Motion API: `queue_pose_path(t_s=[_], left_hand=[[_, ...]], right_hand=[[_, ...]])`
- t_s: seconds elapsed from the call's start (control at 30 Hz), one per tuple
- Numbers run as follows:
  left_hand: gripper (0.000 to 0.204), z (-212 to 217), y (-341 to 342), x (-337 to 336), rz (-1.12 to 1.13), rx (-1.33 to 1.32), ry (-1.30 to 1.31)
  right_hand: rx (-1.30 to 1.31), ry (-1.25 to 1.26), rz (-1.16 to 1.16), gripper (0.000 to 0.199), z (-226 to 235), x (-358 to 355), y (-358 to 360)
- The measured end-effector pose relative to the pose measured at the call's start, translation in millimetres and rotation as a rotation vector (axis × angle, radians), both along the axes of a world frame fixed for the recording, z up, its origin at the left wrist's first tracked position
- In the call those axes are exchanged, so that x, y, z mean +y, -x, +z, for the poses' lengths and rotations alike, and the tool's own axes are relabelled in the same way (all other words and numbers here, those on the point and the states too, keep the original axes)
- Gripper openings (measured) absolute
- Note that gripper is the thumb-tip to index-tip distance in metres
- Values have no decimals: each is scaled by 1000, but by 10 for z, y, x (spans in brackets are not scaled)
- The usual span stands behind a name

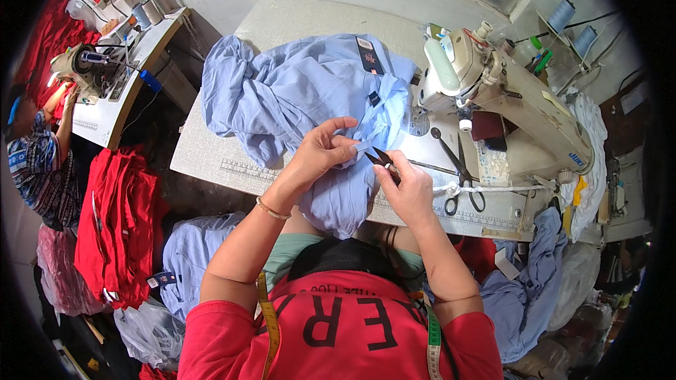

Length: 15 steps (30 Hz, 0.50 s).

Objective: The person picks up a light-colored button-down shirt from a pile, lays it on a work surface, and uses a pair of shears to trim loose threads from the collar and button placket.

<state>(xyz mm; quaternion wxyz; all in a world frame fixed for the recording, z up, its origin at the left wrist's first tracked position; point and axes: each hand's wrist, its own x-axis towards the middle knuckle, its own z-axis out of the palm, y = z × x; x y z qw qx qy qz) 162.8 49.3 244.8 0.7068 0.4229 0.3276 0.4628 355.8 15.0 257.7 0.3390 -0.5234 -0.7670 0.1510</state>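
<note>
A light blue garment (282, 91) lies bunched over the sewing table (204, 148), its lower part hanging off the front edge toward my lap. Between thumb and fingers, my left hand (325, 146) pinches a small strip of the blue fabric (362, 146). My right hand (407, 186) grips dark thread snips (381, 158), whose blades point up and left at the end of that strip. A dark printed tag (369, 56) and a small dark label (374, 98) show on the garment's right part.
Right of the garment stands a sewing machine (493, 84), with black scissors (461, 176) lying before it. Blue thread spools (561, 15) stand behind. At left, a co-worker (46, 155) sits at another machine (77, 70). Red fabric (120, 225) and blue garments (193, 257) are piled below.
</note>
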Motion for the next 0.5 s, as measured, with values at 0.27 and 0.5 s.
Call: queue_pose_path(t_s=[0.27, 0.5], left_hand=[[49, -34, 19, 4, -18, -5, -26], [49, -32, 21, 5, -21, -8, -24]], right_hand=[[-47, -17, -12, 23, 24, 31, 11], [-69, 0, -26, 23, 30, 35, 15]])
